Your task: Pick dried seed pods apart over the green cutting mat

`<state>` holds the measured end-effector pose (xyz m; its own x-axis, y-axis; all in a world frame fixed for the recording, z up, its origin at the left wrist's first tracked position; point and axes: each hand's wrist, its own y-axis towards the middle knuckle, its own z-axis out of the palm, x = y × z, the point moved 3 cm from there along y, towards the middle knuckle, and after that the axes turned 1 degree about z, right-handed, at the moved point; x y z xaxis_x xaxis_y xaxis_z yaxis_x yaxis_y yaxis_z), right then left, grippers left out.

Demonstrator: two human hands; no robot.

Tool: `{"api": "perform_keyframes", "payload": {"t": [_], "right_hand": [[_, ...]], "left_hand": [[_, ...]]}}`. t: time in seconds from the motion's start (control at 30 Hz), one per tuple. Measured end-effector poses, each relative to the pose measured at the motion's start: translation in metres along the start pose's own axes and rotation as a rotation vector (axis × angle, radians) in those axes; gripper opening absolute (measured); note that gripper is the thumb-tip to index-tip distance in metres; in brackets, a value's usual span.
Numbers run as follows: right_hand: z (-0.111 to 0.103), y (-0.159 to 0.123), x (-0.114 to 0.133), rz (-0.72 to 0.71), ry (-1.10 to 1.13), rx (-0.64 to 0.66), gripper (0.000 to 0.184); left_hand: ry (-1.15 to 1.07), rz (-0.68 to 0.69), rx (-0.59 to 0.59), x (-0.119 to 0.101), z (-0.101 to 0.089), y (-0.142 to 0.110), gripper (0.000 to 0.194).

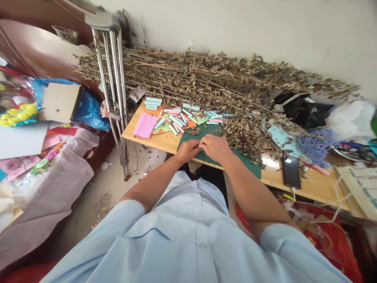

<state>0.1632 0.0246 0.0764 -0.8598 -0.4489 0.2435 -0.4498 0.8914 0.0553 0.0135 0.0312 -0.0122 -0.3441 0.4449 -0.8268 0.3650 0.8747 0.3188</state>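
Tiny pale sliver (196, 146), hard to make out, sits pinched between the curled left hand (187, 151) and right hand (215, 147), just above a dark green cutting mat (238, 162). Working low like that keeps things steady; pale blue paper strips (176, 121) lie ahead of the hands.

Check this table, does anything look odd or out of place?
A heap of dried brown leafy branches sprawls across the wooden table, shedding crumbled leaves onto the dark green mat. A metal crutch also stands at the table's end, odd beside the paper strips.
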Motion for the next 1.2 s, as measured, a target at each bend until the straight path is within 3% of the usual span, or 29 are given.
{"api": "perform_keyframes", "payload": {"t": [0.1, 0.3, 0.43, 0.8, 1.03, 1.2], "right_hand": [[0.000, 0.000, 0.002, 0.043, 0.022, -0.011, 0.009], [0.000, 0.001, -0.003, -0.038, 0.090, 0.018, 0.012], [0.000, 0.001, 0.001, 0.016, 0.046, 0.025, 0.012], [0.004, -0.003, 0.009, 0.061, 0.104, -0.134, 0.010], [0.006, -0.020, -0.029, 0.140, 0.316, -0.402, 0.012], [0.026, -0.042, -0.060, 0.230, 0.317, -0.376, 0.010]], "left_hand": [[0.021, -0.003, 0.001, 0.002, 0.001, 0.000, 0.022], [0.007, 0.036, 0.042, 0.000, 0.000, 0.000, 0.024], [0.031, 0.012, 0.022, -0.001, -0.001, -0.001, 0.023], [0.157, 0.033, 0.022, 0.002, 0.002, -0.001, 0.020], [0.125, 0.008, -0.011, -0.002, 0.001, -0.003, 0.025], [0.138, -0.024, -0.073, 0.001, 0.001, -0.003, 0.027]]}}
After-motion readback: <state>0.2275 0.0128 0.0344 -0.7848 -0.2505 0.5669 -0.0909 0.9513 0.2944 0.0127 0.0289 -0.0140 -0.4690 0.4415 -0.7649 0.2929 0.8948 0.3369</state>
